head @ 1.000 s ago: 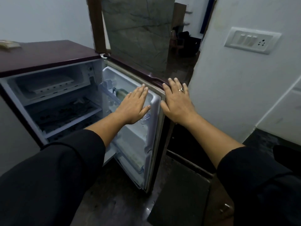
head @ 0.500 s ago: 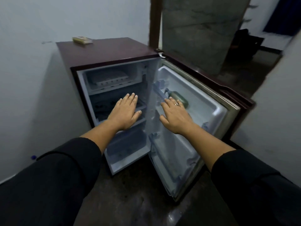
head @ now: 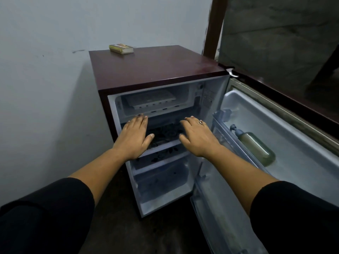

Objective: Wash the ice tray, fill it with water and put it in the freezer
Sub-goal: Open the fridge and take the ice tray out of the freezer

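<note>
A small maroon fridge [head: 157, 65] stands open in front of me. A white ice tray [head: 149, 100] lies in the freezer compartment [head: 183, 107] at the top. My left hand [head: 134, 136] and my right hand [head: 197, 136] are stretched out flat, palms down, side by side just below the freezer's front edge. Both hold nothing. The fingertips of my left hand reach up to the freezer's lower lip; I cannot tell whether they touch it.
The fridge door [head: 275, 143] swings wide open to the right, with a pump bottle [head: 255, 146] lying in its shelf. A small box [head: 121, 48] sits on the fridge top. A pale wall [head: 45, 88] is at the left, dark floor below.
Both hands left the door's edge and moved left to the fridge interior, up toward the freezer compartment. My view turned left so the fridge is now centred.
</note>
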The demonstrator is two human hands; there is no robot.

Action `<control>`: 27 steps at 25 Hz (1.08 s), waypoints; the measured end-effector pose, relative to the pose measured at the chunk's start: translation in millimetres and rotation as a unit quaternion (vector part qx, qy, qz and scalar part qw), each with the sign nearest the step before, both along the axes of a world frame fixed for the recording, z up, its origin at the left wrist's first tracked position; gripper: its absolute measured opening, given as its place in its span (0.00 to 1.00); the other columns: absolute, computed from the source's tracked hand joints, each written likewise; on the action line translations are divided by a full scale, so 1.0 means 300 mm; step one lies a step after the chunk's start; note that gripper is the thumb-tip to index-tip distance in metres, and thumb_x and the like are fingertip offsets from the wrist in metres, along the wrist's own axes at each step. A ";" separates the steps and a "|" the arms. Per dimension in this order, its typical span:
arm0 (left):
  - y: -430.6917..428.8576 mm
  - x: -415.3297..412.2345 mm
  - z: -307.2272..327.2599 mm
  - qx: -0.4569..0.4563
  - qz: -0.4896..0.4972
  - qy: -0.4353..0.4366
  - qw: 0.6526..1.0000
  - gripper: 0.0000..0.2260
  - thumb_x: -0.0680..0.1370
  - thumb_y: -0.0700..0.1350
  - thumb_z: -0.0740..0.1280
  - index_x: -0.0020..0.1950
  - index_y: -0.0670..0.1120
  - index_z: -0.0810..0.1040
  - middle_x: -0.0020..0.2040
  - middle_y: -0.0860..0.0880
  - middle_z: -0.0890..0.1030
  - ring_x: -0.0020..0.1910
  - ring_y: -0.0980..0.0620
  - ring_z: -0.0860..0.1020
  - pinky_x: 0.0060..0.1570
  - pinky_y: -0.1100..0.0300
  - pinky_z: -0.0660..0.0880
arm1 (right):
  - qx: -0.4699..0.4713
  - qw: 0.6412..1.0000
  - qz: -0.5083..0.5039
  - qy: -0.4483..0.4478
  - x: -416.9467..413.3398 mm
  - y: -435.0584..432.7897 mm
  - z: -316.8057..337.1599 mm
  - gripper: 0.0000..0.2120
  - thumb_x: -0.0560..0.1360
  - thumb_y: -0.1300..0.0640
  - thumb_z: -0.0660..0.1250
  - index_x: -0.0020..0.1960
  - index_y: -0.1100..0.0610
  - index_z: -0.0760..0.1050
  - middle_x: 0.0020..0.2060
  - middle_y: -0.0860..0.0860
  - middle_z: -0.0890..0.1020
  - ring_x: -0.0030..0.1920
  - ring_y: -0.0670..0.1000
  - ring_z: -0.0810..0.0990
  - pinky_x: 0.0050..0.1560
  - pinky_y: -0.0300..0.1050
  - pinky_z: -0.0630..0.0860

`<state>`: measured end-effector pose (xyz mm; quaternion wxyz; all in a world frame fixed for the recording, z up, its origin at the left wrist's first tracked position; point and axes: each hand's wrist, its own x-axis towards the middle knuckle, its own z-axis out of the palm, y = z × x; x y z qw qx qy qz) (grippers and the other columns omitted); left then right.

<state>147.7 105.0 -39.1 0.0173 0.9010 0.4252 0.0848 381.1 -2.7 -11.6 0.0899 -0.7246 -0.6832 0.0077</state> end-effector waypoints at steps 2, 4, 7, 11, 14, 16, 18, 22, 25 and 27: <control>0.076 0.029 -0.030 0.001 0.011 -0.007 1.000 0.34 0.86 0.59 0.53 0.86 0.40 0.50 0.86 0.39 0.53 0.85 0.41 0.52 0.83 0.44 0.52 | 0.006 1.000 0.007 0.002 0.034 0.115 -0.032 0.26 0.83 0.48 0.57 0.76 0.61 0.66 0.75 0.60 0.69 0.79 0.61 0.61 0.78 0.58 0.59; 0.151 0.071 -0.063 0.002 0.025 -0.017 1.000 0.34 0.86 0.59 0.54 0.85 0.40 0.51 0.85 0.39 0.54 0.85 0.40 0.52 0.83 0.44 0.53 | 0.005 1.000 0.013 0.002 0.073 0.228 -0.063 0.26 0.81 0.47 0.56 0.73 0.61 0.69 0.71 0.60 0.73 0.74 0.62 0.67 0.75 0.58 0.64; 0.255 0.139 -0.105 0.015 0.057 -0.035 0.998 0.33 0.86 0.58 0.54 0.85 0.40 0.52 0.85 0.39 0.55 0.84 0.39 0.53 0.83 0.43 0.53 | 0.009 1.000 0.024 -0.003 0.126 0.379 -0.114 0.26 0.81 0.47 0.57 0.73 0.62 0.69 0.68 0.61 0.74 0.69 0.62 0.71 0.71 0.57 0.67; 0.375 0.220 -0.153 0.038 0.121 -0.065 0.990 0.34 0.86 0.59 0.52 0.85 0.40 0.51 0.86 0.40 0.54 0.84 0.39 0.53 0.82 0.42 0.52 | 0.019 0.999 0.039 0.003 0.195 0.556 -0.172 0.26 0.82 0.49 0.61 0.74 0.64 0.68 0.68 0.63 0.73 0.68 0.63 0.71 0.69 0.57 0.69; 0.460 0.264 -0.181 0.029 0.170 -0.083 0.982 0.35 0.86 0.61 0.50 0.86 0.40 0.47 0.86 0.41 0.50 0.85 0.40 0.49 0.83 0.43 0.50 | 0.033 0.998 0.039 0.024 0.240 0.667 -0.203 0.26 0.83 0.50 0.60 0.75 0.65 0.66 0.70 0.64 0.73 0.68 0.64 0.71 0.69 0.56 0.70; 0.511 0.278 -0.201 0.023 0.196 -0.082 0.977 0.35 0.87 0.61 0.50 0.86 0.41 0.46 0.87 0.41 0.48 0.85 0.41 0.48 0.83 0.43 0.49 | 0.035 0.997 0.038 0.049 0.258 0.722 -0.218 0.27 0.85 0.50 0.58 0.78 0.65 0.62 0.73 0.64 0.69 0.72 0.65 0.69 0.71 0.54 0.68; 0.560 0.282 -0.223 0.024 0.220 -0.081 0.972 0.35 0.86 0.62 0.50 0.86 0.41 0.46 0.86 0.40 0.48 0.85 0.39 0.49 0.83 0.43 0.48 | 0.037 0.995 0.039 0.080 0.269 0.771 -0.229 0.29 0.86 0.48 0.56 0.81 0.64 0.58 0.77 0.64 0.65 0.76 0.64 0.64 0.75 0.53 0.63; 0.617 0.282 -0.236 0.017 0.252 -0.098 0.963 0.36 0.86 0.62 0.50 0.86 0.41 0.47 0.86 0.38 0.50 0.84 0.37 0.53 0.83 0.43 0.51 | 0.036 0.991 0.033 0.124 0.275 0.848 -0.240 0.28 0.87 0.47 0.54 0.81 0.63 0.57 0.77 0.63 0.67 0.75 0.62 0.66 0.74 0.50 0.63; 0.626 0.292 -0.235 0.010 0.260 -0.123 0.958 0.35 0.87 0.62 0.49 0.86 0.41 0.48 0.86 0.38 0.52 0.83 0.37 0.56 0.82 0.44 0.55 | 0.055 0.984 0.021 0.167 0.276 0.877 -0.256 0.26 0.87 0.48 0.54 0.79 0.63 0.61 0.72 0.62 0.73 0.70 0.62 0.72 0.68 0.50 0.69; 0.620 0.301 -0.231 -0.011 0.275 -0.151 0.949 0.34 0.87 0.62 0.48 0.86 0.42 0.47 0.86 0.40 0.52 0.83 0.38 0.56 0.82 0.45 0.55 | 0.082 0.977 0.001 0.196 0.267 0.884 -0.266 0.23 0.87 0.48 0.54 0.75 0.62 0.66 0.66 0.61 0.78 0.64 0.62 0.76 0.60 0.49 0.72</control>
